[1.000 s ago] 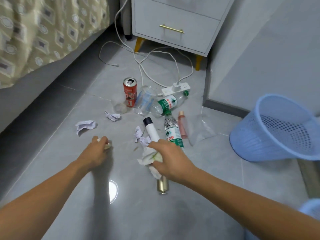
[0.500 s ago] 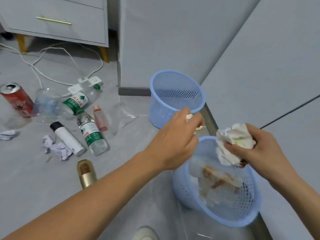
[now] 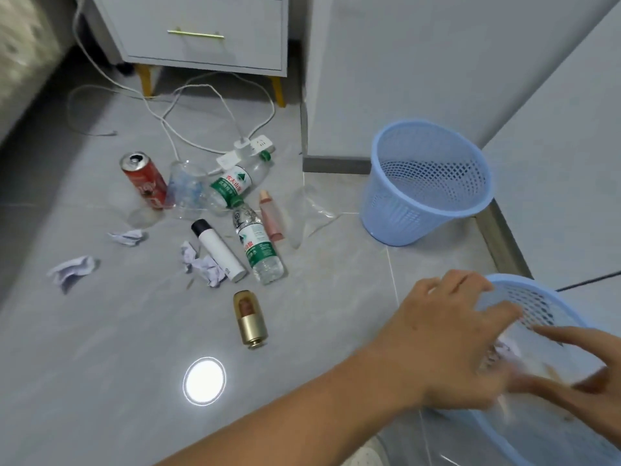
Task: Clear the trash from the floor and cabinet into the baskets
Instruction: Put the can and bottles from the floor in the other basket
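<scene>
My left hand (image 3: pixel 450 334) and my right hand (image 3: pixel 584 368) hover over the near blue basket (image 3: pixel 551 290) at the lower right, fingers spread, nothing in them. Tissue and scraps lie blurred inside that basket. A second blue basket (image 3: pixel 426 183) stands behind it by the wall. On the floor lie a red can (image 3: pixel 144 179), two green-label water bottles (image 3: pixel 258 247) (image 3: pixel 235 185), a white spray bottle (image 3: pixel 218 250), a pink tube (image 3: pixel 270 215), a gold bottle (image 3: pixel 250 319), clear plastic cups (image 3: pixel 183 190) and crumpled papers (image 3: pixel 203 264) (image 3: pixel 72 270) (image 3: pixel 127 237).
A grey cabinet (image 3: pixel 201 31) on yellow legs stands at the back, with white cables and a power strip (image 3: pixel 248 148) on the floor before it. A bed edge (image 3: pixel 23 62) runs along the left. Grey walls close the right side. A clear plastic bag (image 3: pixel 309 213) lies near the far basket.
Both hands carried tissue and a small scrap from the floor pile to the near basket and let them go; the hands now hold nothing. The view has swung back left.
</scene>
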`<state>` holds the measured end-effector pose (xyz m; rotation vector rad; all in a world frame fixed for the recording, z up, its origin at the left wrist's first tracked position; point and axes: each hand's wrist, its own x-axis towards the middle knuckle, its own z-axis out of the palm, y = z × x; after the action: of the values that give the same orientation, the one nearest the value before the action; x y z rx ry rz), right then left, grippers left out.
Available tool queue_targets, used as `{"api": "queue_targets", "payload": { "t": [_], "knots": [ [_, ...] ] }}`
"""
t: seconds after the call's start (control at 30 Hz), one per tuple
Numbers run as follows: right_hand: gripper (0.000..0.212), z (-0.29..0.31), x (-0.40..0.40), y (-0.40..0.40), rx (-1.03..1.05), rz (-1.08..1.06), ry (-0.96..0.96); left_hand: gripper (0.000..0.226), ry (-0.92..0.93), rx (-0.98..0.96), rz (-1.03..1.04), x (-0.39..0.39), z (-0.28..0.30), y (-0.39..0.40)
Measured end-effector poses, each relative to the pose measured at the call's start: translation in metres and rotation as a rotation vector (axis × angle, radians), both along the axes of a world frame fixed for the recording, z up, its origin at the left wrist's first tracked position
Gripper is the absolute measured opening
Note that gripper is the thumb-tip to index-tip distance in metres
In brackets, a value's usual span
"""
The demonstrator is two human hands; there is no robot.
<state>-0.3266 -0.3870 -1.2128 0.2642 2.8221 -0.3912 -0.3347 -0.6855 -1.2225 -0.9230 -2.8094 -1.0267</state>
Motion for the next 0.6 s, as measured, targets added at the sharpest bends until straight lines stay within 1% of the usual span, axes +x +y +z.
{"api": "queue_targets", "payload": {
  "t": [0.03,0.07,0.1,0.13,0.2,0.27,0.43,0.53,0.6],
  "knots": [
    [0.077,0.005,-0.001,-0.003,-0.031,0.026,0.044,0.057,-0.003,0.03,0.045,0.0,0.001,-0.009],
    [0.063,0.011,-0.001,-0.011,-0.079,0.06,0.057,0.056,-0.004,0.059,0.096,0.001,0.002,-0.019],
    [0.047,0.02,-0.003,-0.028,-0.105,0.089,0.07,0.054,-0.007,0.081,0.159,0.003,0.002,-0.031],
    [0.039,0.034,-0.004,-0.057,-0.122,0.1,0.068,0.052,-0.018,0.092,0.227,0.006,0.003,-0.045],
    [0.034,0.061,0.0,-0.129,-0.156,0.137,0.021,0.047,-0.071,0.072,0.357,0.018,0.005,-0.078],
    [0.02,0.072,-0.005,-0.176,-0.163,0.231,0.017,0.042,-0.144,0.024,0.473,0.034,0.009,-0.115],
    [0.009,0.097,-0.017,-0.27,-0.274,0.419,-0.138,0.028,-0.352,-0.045,0.745,0.089,0.048,-0.199],
    [0.005,0.129,-0.008,-0.304,-0.338,0.425,-0.192,0.029,-0.444,-0.083,0.865,0.117,0.095,-0.231],
    [0.004,0.156,0.005,-0.319,-0.398,0.41,-0.191,0.022,-0.474,-0.091,0.928,0.128,0.131,-0.245]
  ]
}}
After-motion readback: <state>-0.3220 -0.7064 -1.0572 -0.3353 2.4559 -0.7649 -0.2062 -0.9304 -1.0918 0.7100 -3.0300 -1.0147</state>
